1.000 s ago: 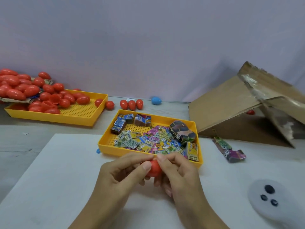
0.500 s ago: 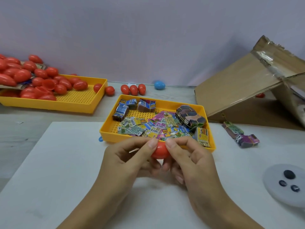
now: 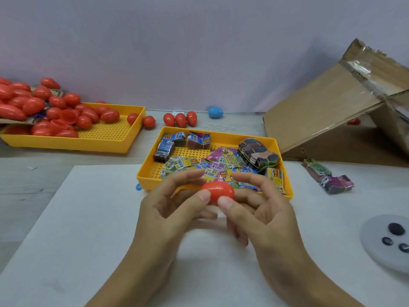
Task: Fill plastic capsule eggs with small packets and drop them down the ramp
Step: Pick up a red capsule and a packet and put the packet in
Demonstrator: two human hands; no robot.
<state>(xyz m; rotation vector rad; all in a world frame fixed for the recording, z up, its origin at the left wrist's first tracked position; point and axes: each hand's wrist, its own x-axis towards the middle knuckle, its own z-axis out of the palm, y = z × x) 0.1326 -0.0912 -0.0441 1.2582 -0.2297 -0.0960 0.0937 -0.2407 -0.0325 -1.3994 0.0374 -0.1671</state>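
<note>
A closed red capsule egg (image 3: 219,192) is held between both my hands just in front of the packet tray. My left hand (image 3: 174,207) pinches its left end with thumb and fingers. My right hand (image 3: 256,209) pinches its right end, thumb on the near side. Behind the egg stands a yellow tray (image 3: 147,173) holding several small colourful packets (image 3: 219,165) and banded bundles. At the far left another yellow tray (image 3: 106,142) holds a heap of red eggs (image 3: 55,111). The cardboard ramp (image 3: 327,111) slopes up at the right.
Three red eggs (image 3: 180,119) and a blue egg (image 3: 215,111) lie by the back wall. A banded packet bundle (image 3: 327,176) lies right of the packet tray. A grey round device (image 3: 389,240) with dark buttons sits near the right edge. A white mat (image 3: 77,229) covers the near table.
The egg now shows fully between my fingertips, where before the fingers covered most of it. My hands have spread slightly apart and the view has tilted down a little.
</note>
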